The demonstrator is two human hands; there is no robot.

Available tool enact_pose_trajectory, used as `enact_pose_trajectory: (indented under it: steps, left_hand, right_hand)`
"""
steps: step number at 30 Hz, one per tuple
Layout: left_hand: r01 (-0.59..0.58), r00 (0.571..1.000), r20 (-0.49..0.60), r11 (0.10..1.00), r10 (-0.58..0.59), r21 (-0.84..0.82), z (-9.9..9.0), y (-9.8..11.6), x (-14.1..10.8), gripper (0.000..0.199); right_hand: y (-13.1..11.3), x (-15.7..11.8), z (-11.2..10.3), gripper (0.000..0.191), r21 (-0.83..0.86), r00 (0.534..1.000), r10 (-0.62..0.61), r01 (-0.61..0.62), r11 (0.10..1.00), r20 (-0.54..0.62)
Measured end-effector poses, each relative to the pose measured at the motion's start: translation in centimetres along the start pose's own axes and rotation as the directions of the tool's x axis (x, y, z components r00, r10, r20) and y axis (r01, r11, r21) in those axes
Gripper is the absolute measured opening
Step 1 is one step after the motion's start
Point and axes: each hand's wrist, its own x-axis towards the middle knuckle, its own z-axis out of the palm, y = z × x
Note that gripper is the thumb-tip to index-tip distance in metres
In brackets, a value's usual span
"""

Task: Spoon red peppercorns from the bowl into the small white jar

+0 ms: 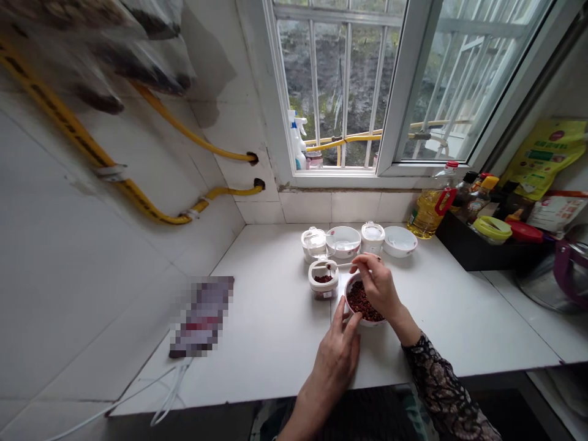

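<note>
My right hand (375, 285) pinches the handle of a small white spoon (343, 265). The spoon reaches left from the hand, its tip over the open top of a small clear jar (323, 290) with a white rim. Dark red-brown peppercorns lie inside the jar. More peppercorns (362, 300) fill a white bowl (366, 323) under my right hand. My left hand (337, 349) grips the near left side of this bowl, fingers and thumb on its rim. Part of the bowl is hidden by my right hand.
Behind stand two white-lidded jars (372, 236), a white bowl (343, 240) and another bowl (400, 241). An oil bottle (428, 211) and a black box (468, 245) of seasonings are at the right. A blurred-out flat item (204, 315) and a white cable (172, 392) lie left.
</note>
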Motion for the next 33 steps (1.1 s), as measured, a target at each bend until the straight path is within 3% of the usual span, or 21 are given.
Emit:
enact_pose_trajectory:
  steps: [2,4,8,10,13,16,23,28,33]
  left_hand:
    - [-0.008,1.0,-0.001,1.0,0.008,0.007,0.0,0.0,0.0,0.054]
    - [-0.007,1.0,-0.001,1.0,0.007,0.006,0.0,0.0,0.1,0.053]
    - [0.001,1.0,0.02,1.0,0.0,-0.027,-0.5,0.2,0.2,0.047]
    - [0.003,1.0,0.031,0.999,-0.001,-0.043,-0.8,0.3,0.3,0.046]
    - [0.011,1.0,0.028,0.999,-0.009,-0.048,-1.1,0.4,0.5,0.043]
    - [0.013,1.0,0.015,0.999,-0.012,-0.047,-1.2,0.5,0.5,0.04]
    - [-0.007,1.0,-0.024,0.999,0.006,-0.043,-1.3,0.3,0.4,0.041]
    - [-0.026,0.999,-0.035,0.998,0.024,-0.056,-1.4,0.3,0.4,0.042]
    - [-0.025,0.999,-0.021,0.999,0.024,-0.039,-1.6,0.4,0.5,0.039]
  right_hand:
    - [-0.3,-0.1,0.4,0.018,-0.087,0.985,-0.143,0.151,0.985,0.094]
    - [-0.2,-0.2,0.3,0.019,-0.101,0.973,-0.196,0.209,0.973,0.12]
    - [0.6,-0.2,-1.6,0.016,-0.073,0.995,-0.082,0.077,0.994,-0.056]
    - [1.2,-0.2,-2.9,0.016,-0.058,0.997,0.01,-0.014,0.998,-0.077]
    - [2.0,-0.2,-4.7,0.016,-0.095,0.996,0.085,-0.085,0.992,0.0]
    - [2.6,-0.4,-5.3,0.017,-0.162,0.993,0.08,-0.065,0.985,0.088]
    - [3.3,-1.3,-2.9,0.021,-0.185,0.966,0.022,0.028,0.982,0.259]
    - [3.1,-1.3,-2.9,0.02,-0.096,0.965,0.171,-0.155,0.983,0.198]
    - [3.2,-1.3,-3.9,0.016,0.12,0.891,0.408,-0.435,0.892,0.197]
